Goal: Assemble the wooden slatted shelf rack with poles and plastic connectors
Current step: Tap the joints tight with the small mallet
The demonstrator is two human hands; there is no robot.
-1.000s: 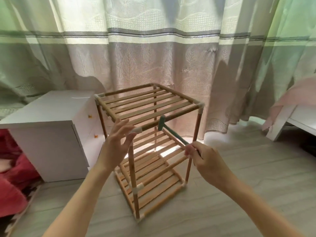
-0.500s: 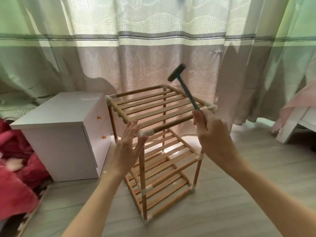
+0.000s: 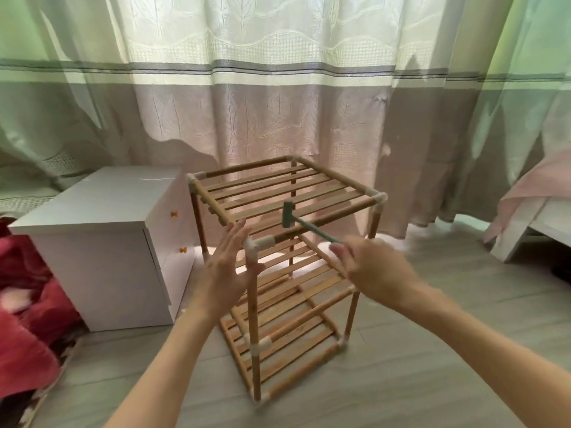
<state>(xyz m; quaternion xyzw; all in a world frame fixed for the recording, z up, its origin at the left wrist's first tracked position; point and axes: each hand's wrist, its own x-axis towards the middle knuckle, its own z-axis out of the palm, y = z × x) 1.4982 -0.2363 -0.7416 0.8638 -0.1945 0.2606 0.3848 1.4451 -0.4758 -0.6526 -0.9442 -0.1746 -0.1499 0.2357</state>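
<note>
Swung down from raised: green mallet (image 3: 309,225), grasped by right hand (image 3: 375,273), above rack (image 3: 278,193); left hand (image 3: 227,267), released, at 9 o'clock of front corner connector (image 3: 251,247).

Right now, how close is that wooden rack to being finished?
Nearly done, it seems. The rack stands upright with three slatted shelves on poles and white connectors. The right hand grips a small green hammer above the near front rail, while the left hand rests open beside the near corner connector. Probably only tapping joints tight remains.

Right hand (image 3: 375,273) blurred; hammer (image 3: 304,225) handle seemingly gripped.
</note>
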